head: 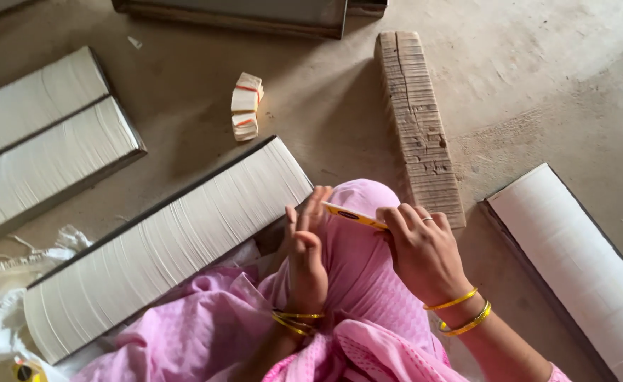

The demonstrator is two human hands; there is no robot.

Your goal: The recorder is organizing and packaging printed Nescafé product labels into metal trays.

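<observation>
At frame centre, the right hand is pinching a thin yellow printed card against the open-fingered left hand; this light edge grip risks slippage.

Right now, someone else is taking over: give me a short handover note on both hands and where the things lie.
Left hand: open, fingers up, touching the left end of a yellow card.
Right hand: pinches the card's right end, over the pink-clothed knee.
Long white stack: on the floor to the left, next to the knee.
Two more stacks at far left, one at right.
Small banded bundles and a wooden block lie ahead on the floor.
Done: one card in hand. Left: cannot tell from this view.
</observation>
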